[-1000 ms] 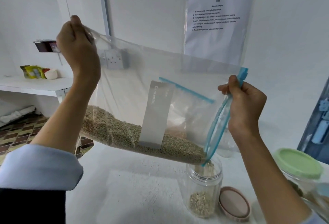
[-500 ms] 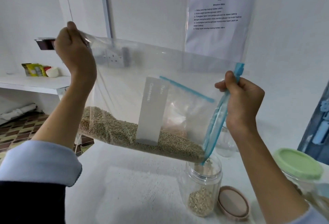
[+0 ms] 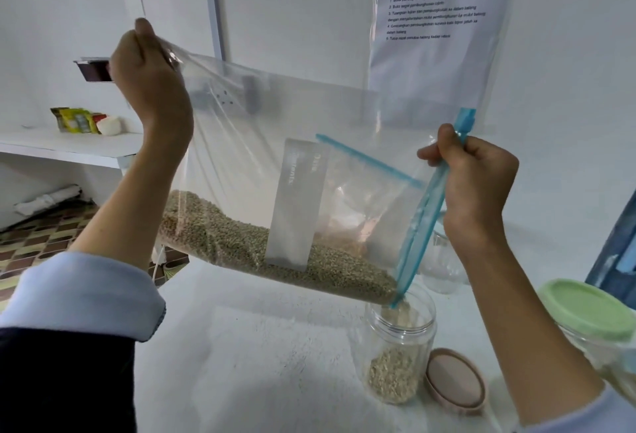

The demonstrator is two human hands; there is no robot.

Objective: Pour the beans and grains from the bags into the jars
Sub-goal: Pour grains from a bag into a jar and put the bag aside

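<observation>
A big clear zip bag (image 3: pixel 261 129) with a blue seal hangs tilted above the table, its lower edge filled with greenish-brown grains (image 3: pixel 241 243). My left hand (image 3: pixel 148 81) grips the bag's raised closed corner at upper left. My right hand (image 3: pixel 478 178) pinches the blue zip strip at the bag's mouth. The lowest corner of the mouth sits over an open clear jar (image 3: pixel 399 339), and grains fall into it; a layer of grains lies in the jar's bottom. The jar's pinkish lid (image 3: pixel 454 381) lies on the table beside it.
A jar with a green lid (image 3: pixel 588 308) stands at the right edge. Another clear jar (image 3: pixel 444 260) stands behind the bag's mouth. The white table (image 3: pixel 258 357) runs under everything. A printed sheet (image 3: pixel 433 19) hangs on the wall; a shelf (image 3: pixel 69 147) with packets is at left.
Both hands and the bag have dropped slightly. More grains have slid toward the mouth, and the layer in the jar has grown.
</observation>
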